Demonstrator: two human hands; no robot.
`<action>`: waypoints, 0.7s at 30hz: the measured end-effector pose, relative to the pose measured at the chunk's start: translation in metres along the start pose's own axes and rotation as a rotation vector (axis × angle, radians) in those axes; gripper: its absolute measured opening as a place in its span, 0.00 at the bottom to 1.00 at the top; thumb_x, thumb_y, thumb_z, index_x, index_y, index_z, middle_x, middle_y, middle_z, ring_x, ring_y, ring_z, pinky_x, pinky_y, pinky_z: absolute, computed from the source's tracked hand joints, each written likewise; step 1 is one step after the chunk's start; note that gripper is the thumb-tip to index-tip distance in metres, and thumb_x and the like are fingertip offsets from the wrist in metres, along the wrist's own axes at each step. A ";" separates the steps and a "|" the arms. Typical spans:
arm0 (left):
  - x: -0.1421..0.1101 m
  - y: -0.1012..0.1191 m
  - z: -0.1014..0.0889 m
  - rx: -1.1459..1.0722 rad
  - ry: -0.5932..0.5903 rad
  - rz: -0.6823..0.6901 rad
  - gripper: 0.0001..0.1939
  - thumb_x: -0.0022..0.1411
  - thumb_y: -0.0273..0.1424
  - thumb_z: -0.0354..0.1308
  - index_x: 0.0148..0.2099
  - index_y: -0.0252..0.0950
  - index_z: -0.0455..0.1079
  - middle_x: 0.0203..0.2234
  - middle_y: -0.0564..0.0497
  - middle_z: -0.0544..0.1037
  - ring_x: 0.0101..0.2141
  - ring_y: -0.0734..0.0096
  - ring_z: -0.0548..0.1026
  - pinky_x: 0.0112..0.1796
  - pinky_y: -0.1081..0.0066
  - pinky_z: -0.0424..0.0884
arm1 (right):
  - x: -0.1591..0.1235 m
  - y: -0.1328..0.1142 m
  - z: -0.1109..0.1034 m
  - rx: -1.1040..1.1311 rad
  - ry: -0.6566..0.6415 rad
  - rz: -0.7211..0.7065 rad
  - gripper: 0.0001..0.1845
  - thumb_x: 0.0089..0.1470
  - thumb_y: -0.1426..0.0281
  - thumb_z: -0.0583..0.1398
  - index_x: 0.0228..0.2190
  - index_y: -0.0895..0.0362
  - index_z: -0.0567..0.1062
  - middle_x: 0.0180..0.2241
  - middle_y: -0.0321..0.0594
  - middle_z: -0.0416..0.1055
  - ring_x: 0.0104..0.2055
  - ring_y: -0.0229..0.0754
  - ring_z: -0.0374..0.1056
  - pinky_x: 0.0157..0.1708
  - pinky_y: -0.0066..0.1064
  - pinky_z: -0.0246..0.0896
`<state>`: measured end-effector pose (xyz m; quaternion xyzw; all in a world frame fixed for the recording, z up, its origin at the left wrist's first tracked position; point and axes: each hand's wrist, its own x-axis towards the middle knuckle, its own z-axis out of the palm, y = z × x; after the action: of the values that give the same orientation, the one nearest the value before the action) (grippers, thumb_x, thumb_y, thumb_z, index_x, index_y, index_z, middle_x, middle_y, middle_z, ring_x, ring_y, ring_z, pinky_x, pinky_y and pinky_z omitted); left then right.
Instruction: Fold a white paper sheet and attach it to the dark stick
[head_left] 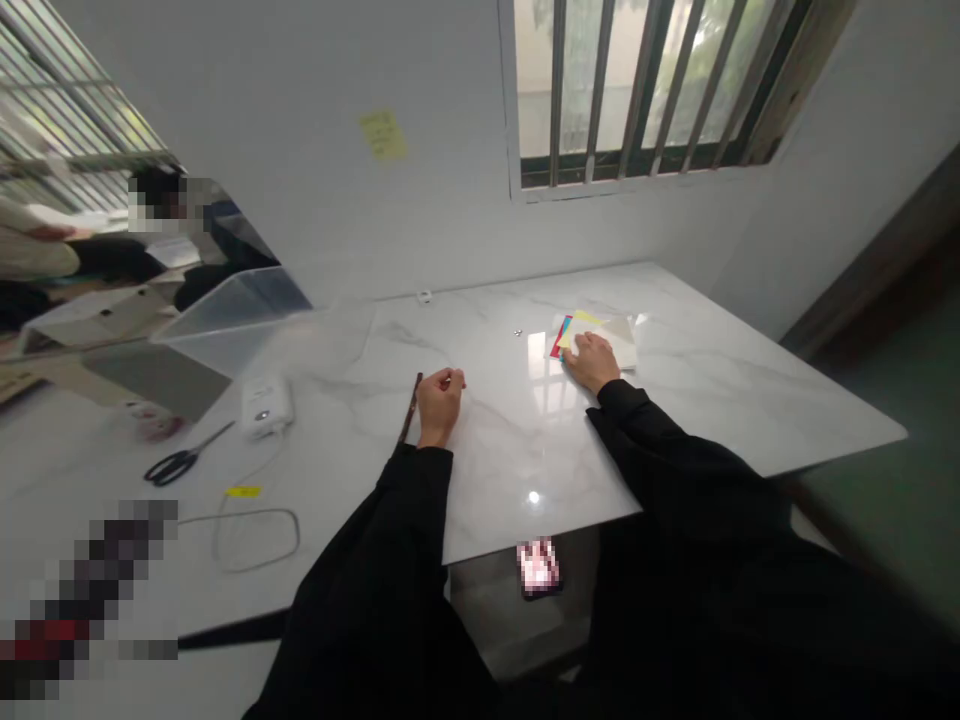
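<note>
My left hand rests on the white marble table, fingers curled shut round a thin dark stick, perhaps a pencil, that slants back toward my sleeve. My right hand lies further right, fingers down on a small stack of coloured paper sheets with yellow, red and blue edges showing under a pale top sheet. I cannot tell whether that hand grips the sheets or only presses on them. Both arms wear black sleeves.
Black scissors, a small white device with a looped cable and a clear plastic bin sit at the left. A tiny object lies mid-table. Another person sits at far left. A barred window is ahead.
</note>
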<state>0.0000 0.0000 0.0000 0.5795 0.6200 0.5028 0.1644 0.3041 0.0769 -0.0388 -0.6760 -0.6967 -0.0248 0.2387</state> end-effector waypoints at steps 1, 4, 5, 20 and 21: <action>0.000 0.000 0.000 -0.004 0.002 0.002 0.19 0.60 0.43 0.55 0.22 0.39 0.66 0.12 0.58 0.55 0.17 0.73 0.53 0.24 0.68 0.49 | 0.000 0.000 0.000 -0.002 -0.001 -0.002 0.20 0.66 0.61 0.53 0.46 0.62 0.77 0.48 0.58 0.75 0.55 0.58 0.66 0.58 0.45 0.56; 0.000 0.000 0.000 -0.005 0.006 0.002 0.18 0.60 0.43 0.55 0.22 0.39 0.66 0.12 0.58 0.55 0.17 0.74 0.53 0.24 0.68 0.50 | -0.001 -0.001 -0.001 -0.007 -0.008 -0.005 0.20 0.67 0.61 0.53 0.45 0.62 0.77 0.47 0.57 0.75 0.55 0.57 0.67 0.57 0.44 0.56; 0.000 0.000 0.000 -0.004 0.007 0.001 0.18 0.60 0.43 0.55 0.22 0.39 0.66 0.12 0.58 0.55 0.17 0.74 0.53 0.24 0.68 0.50 | -0.001 -0.001 -0.001 -0.007 -0.006 -0.005 0.20 0.67 0.61 0.53 0.46 0.62 0.77 0.47 0.57 0.75 0.55 0.57 0.67 0.57 0.44 0.56; 0.001 0.002 0.001 0.017 0.014 -0.030 0.18 0.60 0.43 0.54 0.23 0.39 0.67 0.13 0.57 0.58 0.19 0.71 0.57 0.26 0.68 0.51 | -0.002 -0.001 -0.001 -0.004 0.000 0.002 0.19 0.66 0.60 0.54 0.46 0.60 0.77 0.47 0.55 0.75 0.55 0.56 0.67 0.58 0.43 0.56; 0.002 0.002 0.001 0.020 0.014 -0.022 0.18 0.60 0.43 0.54 0.22 0.39 0.68 0.13 0.57 0.58 0.19 0.71 0.57 0.26 0.68 0.51 | -0.002 -0.001 -0.002 -0.002 -0.001 0.001 0.19 0.66 0.60 0.54 0.46 0.60 0.77 0.47 0.55 0.75 0.55 0.56 0.67 0.58 0.43 0.56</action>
<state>0.0012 0.0016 0.0014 0.5705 0.6326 0.4988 0.1598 0.3034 0.0747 -0.0377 -0.6765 -0.6966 -0.0253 0.2375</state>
